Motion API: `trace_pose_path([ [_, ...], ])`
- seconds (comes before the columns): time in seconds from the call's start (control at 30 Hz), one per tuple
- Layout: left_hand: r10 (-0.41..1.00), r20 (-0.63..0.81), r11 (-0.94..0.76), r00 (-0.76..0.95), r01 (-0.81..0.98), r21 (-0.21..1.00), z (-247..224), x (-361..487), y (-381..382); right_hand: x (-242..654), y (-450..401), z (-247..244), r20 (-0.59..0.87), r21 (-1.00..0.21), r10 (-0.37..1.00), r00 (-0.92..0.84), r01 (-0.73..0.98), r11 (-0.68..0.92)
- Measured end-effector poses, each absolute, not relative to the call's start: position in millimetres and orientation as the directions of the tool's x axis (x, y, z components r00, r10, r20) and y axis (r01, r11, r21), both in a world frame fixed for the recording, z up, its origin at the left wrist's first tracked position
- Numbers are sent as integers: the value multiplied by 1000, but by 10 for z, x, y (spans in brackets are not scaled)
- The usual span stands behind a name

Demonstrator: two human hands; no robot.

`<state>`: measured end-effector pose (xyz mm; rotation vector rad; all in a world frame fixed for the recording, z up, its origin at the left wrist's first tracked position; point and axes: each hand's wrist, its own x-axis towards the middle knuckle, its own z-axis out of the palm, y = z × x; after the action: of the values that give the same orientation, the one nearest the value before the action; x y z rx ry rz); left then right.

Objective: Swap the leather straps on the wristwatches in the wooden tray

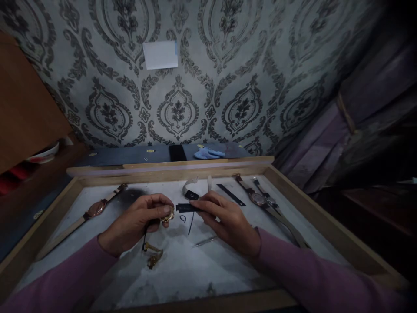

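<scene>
My left hand (138,221) pinches a gold watch (167,214) between thumb and fingers, over the white surface of a wooden-edged tray. Below that hand hangs or lies a gold bracelet piece (154,257). Just right of the gold watch, my right hand (224,219) is closed on a flat black piece (185,208), whose left end points at the watch. Behind it is a watch with a black face (191,195) and a pale strap. Under the black piece lie a thin dark stick (191,224) and a small dark loop (183,218). A silver pen-like tool (205,241) lies beside my right hand.
A brown-faced watch (97,208) lies at the tray's left, two watches (258,199) (270,200) at its right, near a black strip (231,195). Beyond the raised wooden rim (195,164) are a blue cloth (209,153) and a black flat object (177,153).
</scene>
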<state>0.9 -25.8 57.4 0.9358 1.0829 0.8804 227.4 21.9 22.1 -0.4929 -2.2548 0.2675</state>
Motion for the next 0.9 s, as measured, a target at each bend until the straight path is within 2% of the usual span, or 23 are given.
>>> trace_pose_path([
  [0.37, 913, -313, 349, 263, -105, 931, 561, 28, -263, 2249, 219, 172, 650, -303, 396, -648, 257, 918],
  [0.6, 916, -335, 358, 222, -75, 931, 530, 76, -264, 2261, 189, 139, 631, -209, 362, -686, 299, 931],
  [0.9, 936, -289, 307, 200, -63, 950, 502, 66, -276, 2193, 159, 213, 561, -303, 409, -720, 281, 911],
])
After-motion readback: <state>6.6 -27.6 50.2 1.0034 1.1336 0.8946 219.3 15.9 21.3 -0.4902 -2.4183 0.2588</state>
